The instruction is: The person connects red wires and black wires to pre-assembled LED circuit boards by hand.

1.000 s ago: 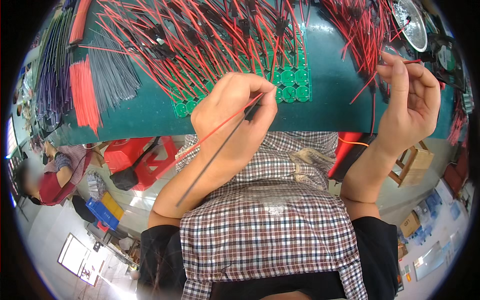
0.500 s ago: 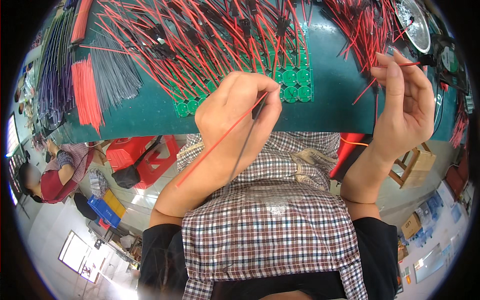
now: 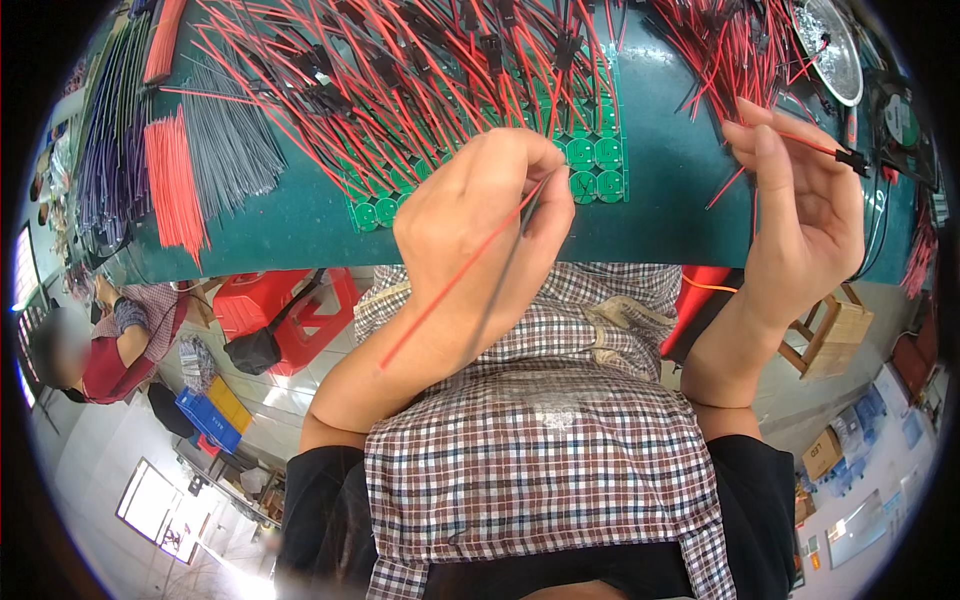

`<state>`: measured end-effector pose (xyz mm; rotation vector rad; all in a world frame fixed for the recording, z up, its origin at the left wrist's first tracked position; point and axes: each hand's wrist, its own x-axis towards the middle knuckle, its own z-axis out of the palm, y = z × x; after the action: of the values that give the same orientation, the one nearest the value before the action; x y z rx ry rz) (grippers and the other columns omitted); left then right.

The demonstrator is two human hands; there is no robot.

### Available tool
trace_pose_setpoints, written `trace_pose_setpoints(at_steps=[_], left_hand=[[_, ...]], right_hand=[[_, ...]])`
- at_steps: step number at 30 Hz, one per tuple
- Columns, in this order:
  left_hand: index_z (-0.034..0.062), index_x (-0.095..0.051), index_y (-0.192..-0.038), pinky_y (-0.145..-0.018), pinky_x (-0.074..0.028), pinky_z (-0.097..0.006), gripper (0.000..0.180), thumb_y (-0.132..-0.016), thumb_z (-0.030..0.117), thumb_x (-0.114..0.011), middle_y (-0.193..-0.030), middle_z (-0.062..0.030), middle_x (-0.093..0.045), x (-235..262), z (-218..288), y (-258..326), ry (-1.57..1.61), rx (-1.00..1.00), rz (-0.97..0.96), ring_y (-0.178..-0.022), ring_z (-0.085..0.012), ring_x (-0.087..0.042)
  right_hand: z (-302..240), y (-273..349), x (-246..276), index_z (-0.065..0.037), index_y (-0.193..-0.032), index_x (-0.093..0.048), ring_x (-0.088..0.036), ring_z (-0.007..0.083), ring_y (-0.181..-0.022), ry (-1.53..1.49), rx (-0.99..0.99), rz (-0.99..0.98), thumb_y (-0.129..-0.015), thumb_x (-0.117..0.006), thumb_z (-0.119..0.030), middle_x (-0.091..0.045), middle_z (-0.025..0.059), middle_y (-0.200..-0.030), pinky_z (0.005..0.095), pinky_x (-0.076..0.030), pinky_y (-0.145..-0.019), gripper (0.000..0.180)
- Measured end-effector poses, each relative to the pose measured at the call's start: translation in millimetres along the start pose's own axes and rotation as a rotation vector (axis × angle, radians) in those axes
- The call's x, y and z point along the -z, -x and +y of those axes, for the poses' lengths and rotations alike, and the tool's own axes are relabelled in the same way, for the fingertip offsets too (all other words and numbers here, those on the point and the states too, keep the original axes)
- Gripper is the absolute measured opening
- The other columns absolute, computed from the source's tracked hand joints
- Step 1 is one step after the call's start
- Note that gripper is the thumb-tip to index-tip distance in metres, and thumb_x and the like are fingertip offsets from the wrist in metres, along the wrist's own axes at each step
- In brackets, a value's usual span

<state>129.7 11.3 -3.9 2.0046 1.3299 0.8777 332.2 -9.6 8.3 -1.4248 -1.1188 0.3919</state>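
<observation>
Over the front of the table, my left hand (image 3: 480, 215) is closed in a pinch. From its fingertips a thin red wire (image 3: 440, 302) and a dark wire (image 3: 497, 280) slant down across my wrist. My right hand (image 3: 805, 225), at the right, pinches a red wire lead between thumb and fingers. A small black plug connector (image 3: 852, 161) sits at the lead's outer end, beyond the fingers. Behind my left hand lies a panel of round green circuit boards (image 3: 608, 186), with many red and black wire leads (image 3: 400, 85) standing over it.
Bundles of red wires (image 3: 175, 190) and grey wires (image 3: 232, 150) lie at the left. A pile of red and black leads (image 3: 715, 50) and a metal dish (image 3: 830, 50) are at the far right. A red stool (image 3: 285, 310) and another person (image 3: 120, 340) are at the left.
My left hand has shifted slightly right with its two wires. The black connector at my right hand has swung lower, and my right fingertips have moved a little left.
</observation>
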Motion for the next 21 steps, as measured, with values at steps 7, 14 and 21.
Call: trace_pose_setpoints(at_steps=[7,14,21], left_hand=[[0.0006,-0.065,-0.092,-0.065,-0.059,-0.023,0.018,-0.079,0.002,-0.077,-0.086,-0.005,-0.07,4.1,7.4,-5.9,-0.066,0.05,-0.029,-0.075,-0.0128,-0.073],[0.0074,-0.06,-0.088,-0.056,-0.052,-0.034,0.02,-0.076,0.007,-0.076,-0.075,-0.005,-0.067,4.0,6.1,-8.8,-0.17,0.028,-0.031,-0.065,-0.0236,-0.068],[0.0021,-0.067,-0.096,-0.065,-0.058,-0.025,0.015,-0.083,0.005,-0.074,-0.084,-0.0073,-0.072,10.6,14.0,-9.6,-0.174,0.08,-0.096,-0.075,-0.0143,-0.073]], right_hand=[[-3.3,4.3,8.1,0.002,-0.099,-0.064,-0.057,0.0035,-0.059,0.029,-0.398,-0.192,-0.087,-0.07,0.002,-0.069,0.0056,-0.081,0.0172,-0.044,-0.052,0.013],[15.2,8.1,3.2,0.004,-0.092,-0.064,-0.055,0.0011,-0.059,0.098,-0.401,-0.211,-0.084,-0.071,0.006,-0.067,0.003,-0.078,0.015,-0.039,-0.051,0.011],[6.0,19.3,-14.5,0.002,-0.085,-0.068,-0.058,0.0029,-0.065,-0.106,-0.18,-0.402,-0.077,-0.074,0.007,-0.069,0.0054,-0.085,0.0155,-0.043,-0.056,0.011]])
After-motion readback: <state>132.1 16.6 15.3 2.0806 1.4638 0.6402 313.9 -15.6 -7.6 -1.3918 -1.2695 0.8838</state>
